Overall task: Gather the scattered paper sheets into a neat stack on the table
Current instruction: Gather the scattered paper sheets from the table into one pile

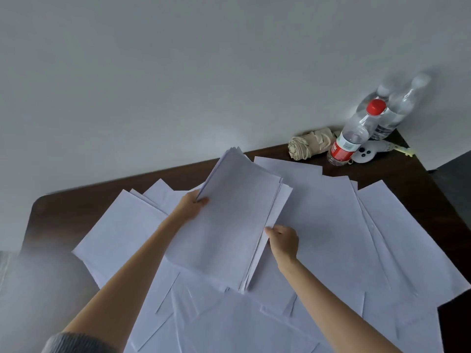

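The dark brown wooden table point(63, 207) is covered almost edge to edge by loose white paper sheets point(331, 225), fanned and overlapping at odd angles. Above them, tilted up off the surface, is the partly gathered white paper stack point(229, 225), its edges ragged on the right. The left hand point(191, 202) grips the stack's left edge, thumb on top. The right hand point(283, 240) pinches the right edge with curled fingers. This looks like mid-gathering: a bundle is collected, with many sheets left. Next, the bundle likely needs squaring, then more sheets slid under or onto it. A clear red-capped plastic bottle point(350, 138) and a rolled beige cloth point(309, 145) stand at the far corner.
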{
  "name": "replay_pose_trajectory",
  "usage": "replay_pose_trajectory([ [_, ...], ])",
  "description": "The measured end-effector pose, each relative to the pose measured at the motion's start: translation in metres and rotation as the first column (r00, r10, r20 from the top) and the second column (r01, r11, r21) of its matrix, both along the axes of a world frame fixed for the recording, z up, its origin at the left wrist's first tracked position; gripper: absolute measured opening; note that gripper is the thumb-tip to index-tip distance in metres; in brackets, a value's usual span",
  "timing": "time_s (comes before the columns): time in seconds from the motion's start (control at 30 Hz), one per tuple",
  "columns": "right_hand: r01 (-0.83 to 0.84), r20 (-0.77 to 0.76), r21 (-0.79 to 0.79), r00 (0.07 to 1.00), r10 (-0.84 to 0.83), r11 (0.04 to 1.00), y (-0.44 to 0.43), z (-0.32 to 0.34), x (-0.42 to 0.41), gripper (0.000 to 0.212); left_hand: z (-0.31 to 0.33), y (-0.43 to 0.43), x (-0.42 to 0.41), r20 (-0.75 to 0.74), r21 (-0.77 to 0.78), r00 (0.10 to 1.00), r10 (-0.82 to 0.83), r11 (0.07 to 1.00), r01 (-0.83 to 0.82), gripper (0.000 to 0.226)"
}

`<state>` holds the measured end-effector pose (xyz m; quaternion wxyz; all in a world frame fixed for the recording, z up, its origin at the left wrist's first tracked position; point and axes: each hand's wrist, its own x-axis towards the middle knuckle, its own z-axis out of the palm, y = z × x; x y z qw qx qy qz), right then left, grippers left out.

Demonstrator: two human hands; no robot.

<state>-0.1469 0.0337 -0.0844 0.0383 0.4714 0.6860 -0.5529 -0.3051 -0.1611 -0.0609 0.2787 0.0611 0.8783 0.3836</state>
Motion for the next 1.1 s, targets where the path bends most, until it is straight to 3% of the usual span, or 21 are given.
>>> replay_pose_trajectory([
  [0.07,0.07,0.034,0.115,0.997,-0.074,0.991,0.0,-0.003,-0.001,0.032,-0.008,0.001,-0.007,0.017,-0.07,0.999,-0.041,0.997,0.042,0.023],
  [0.13,0.184,0.077,0.131,0.978,-0.195,0.974,0.002,-0.006,-0.007,0.022,-0.013,0.002,-0.012,0.022,-0.133,0.999,-0.043,0.99,0.045,0.025],
  [0.2,0.306,0.084,0.062,0.947,-0.31,0.95,0.003,-0.006,-0.015,0.013,-0.013,0.008,-0.014,-0.012,-0.185,0.997,-0.077,0.98,0.073,0.02],
  [0.3,0.409,0.111,-0.058,0.909,-0.401,0.911,0.005,-0.012,-0.025,0.025,-0.014,0.013,-0.017,-0.061,-0.297,0.988,-0.144,0.947,0.12,0.021],
  [0.4,0.343,0.1,-0.079,0.937,-0.335,0.936,0.005,-0.006,-0.028,0.023,-0.015,0.017,-0.017,-0.153,-0.345,0.972,-0.177,0.932,0.115,0.024],
  [0.53,0.178,0.085,0.007,0.98,-0.178,0.984,0.014,-0.013,-0.024,0.041,-0.006,0.017,-0.016,-0.362,-0.297,0.917,-0.169,0.953,0.058,0.024],
  [0.7,0.195,0.082,-0.142,0.979,-0.185,0.97,0.027,-0.025,-0.024,0.019,-0.008,0.018,-0.025,-0.196,-0.145,0.98,-0.018,0.989,-0.011,0.028],
  [0.83,0.261,0.016,-0.356,0.962,-0.274,0.897,0.03,-0.019,-0.022,0.018,-0.017,0.024,-0.024,-0.068,-0.09,0.998,-0.015,0.996,0.009,0.03],
  [0.9,0.196,-0.028,-0.444,0.972,-0.232,0.874,0.028,-0.012,-0.019,0.011,-0.024,0.029,-0.021,-0.053,-0.086,0.999,-0.008,0.996,0.004,0.024],
  [0.97,0.108,-0.09,-0.424,0.983,-0.16,0.899,0.025,-0.009,-0.015,0.01,-0.031,0.034,-0.018,-0.04,-0.05,0.998,0.038,0.998,-0.04,0.021],
  [1.1,0.028,-0.218,-0.304,0.971,-0.098,0.952,0.019,-0.01,-0.012,0.034,-0.036,0.037,-0.014,-0.008,-0.053,0.996,0.093,0.994,-0.093,0.024],
])
